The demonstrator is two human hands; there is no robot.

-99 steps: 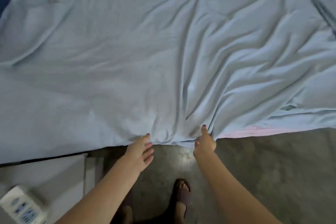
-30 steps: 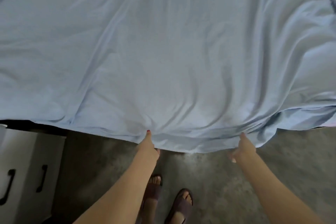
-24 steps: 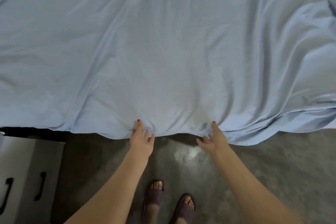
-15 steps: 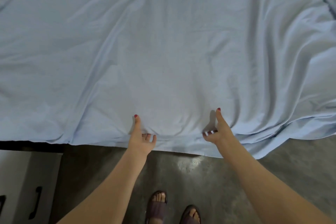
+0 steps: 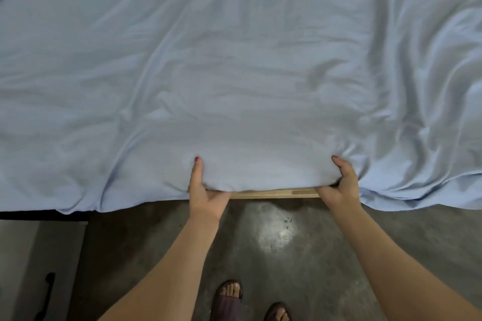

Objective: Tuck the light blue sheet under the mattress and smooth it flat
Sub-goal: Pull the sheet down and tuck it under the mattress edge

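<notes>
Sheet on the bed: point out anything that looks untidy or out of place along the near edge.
Between the left hand and right hand the sheet is tucked, baring a wooden bed rail. Beyond both hands its hem hangs loose over the edge, and heavy wrinkles bunch at the right.

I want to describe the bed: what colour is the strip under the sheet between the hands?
Light wood colour strip, seen in the head view.

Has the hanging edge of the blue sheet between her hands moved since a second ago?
Yes. The sheet edge between the left hand and right hand has gone up and under, baring the wooden bed frame it covered before.
</notes>
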